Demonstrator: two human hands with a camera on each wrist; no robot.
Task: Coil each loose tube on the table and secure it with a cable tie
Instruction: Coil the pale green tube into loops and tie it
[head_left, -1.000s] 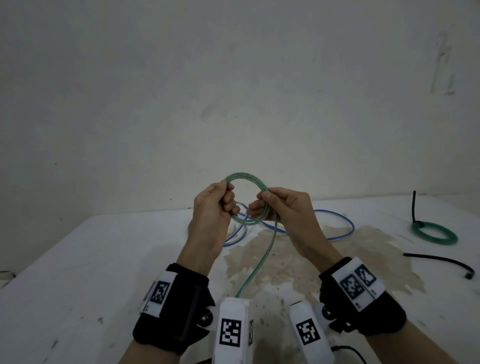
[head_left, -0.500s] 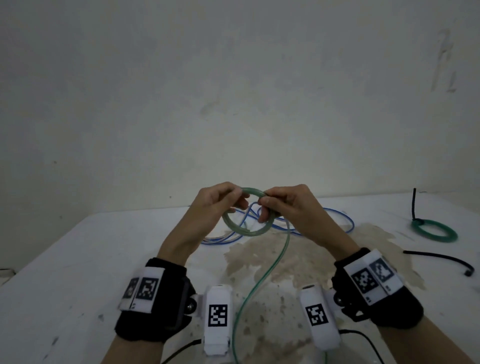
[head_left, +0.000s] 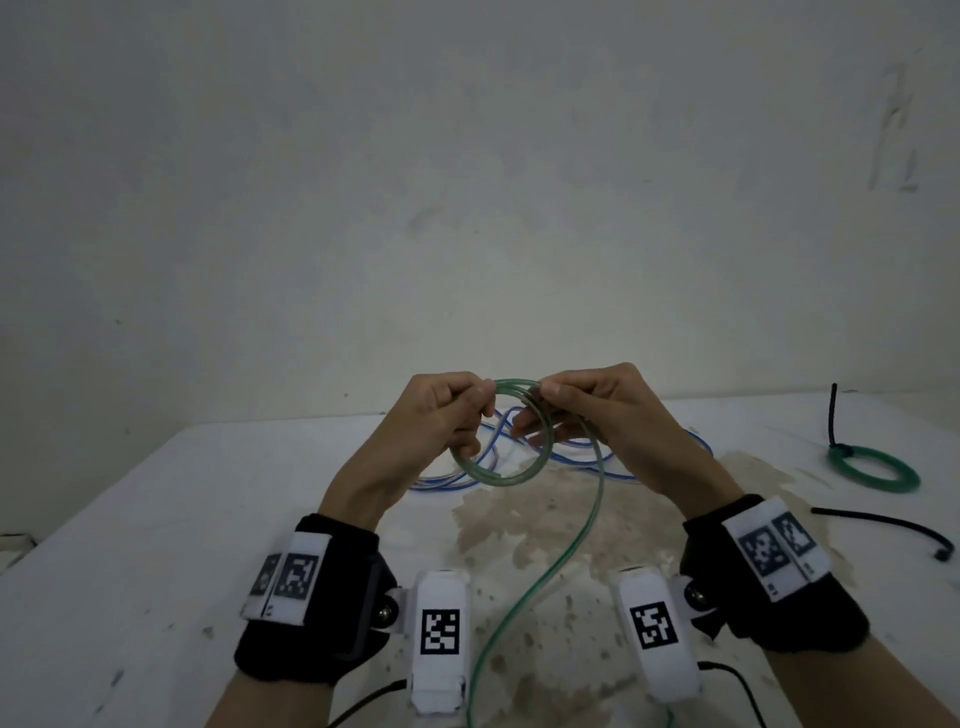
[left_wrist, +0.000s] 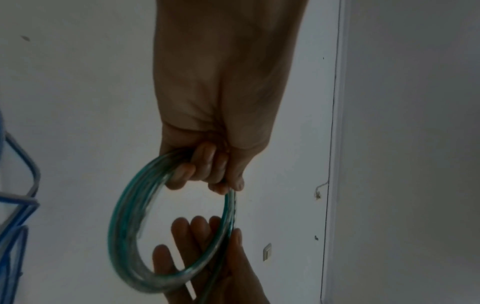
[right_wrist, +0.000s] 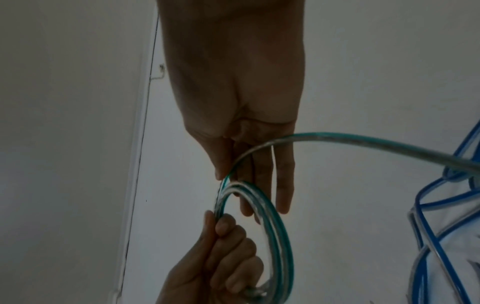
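A clear green-striped tube (head_left: 497, 477) is wound into a small coil of a few turns, held above the white table (head_left: 156, 545). My left hand (head_left: 467, 410) grips the coil's upper left, fingers curled round the turns (left_wrist: 197, 164). My right hand (head_left: 545, 408) pinches the tube at the coil's top between thumb and forefinger (right_wrist: 224, 174), its other fingers straight behind the coil. The tube's loose tail (head_left: 571, 545) runs from my right hand down toward me over the table. A loose blue tube (head_left: 597, 462) lies tangled on the table behind the hands.
At the far right lies a coiled dark green tube (head_left: 872, 470) bound by a black cable tie with its tail standing up. A loose black cable tie (head_left: 883, 522) lies nearer on the right. A brown stain (head_left: 545, 519) marks the table's middle. A wall stands behind.
The coil has swung from upright in front of the hands to hanging below them. My right hand has come round to the coil's top, close to the left hand.
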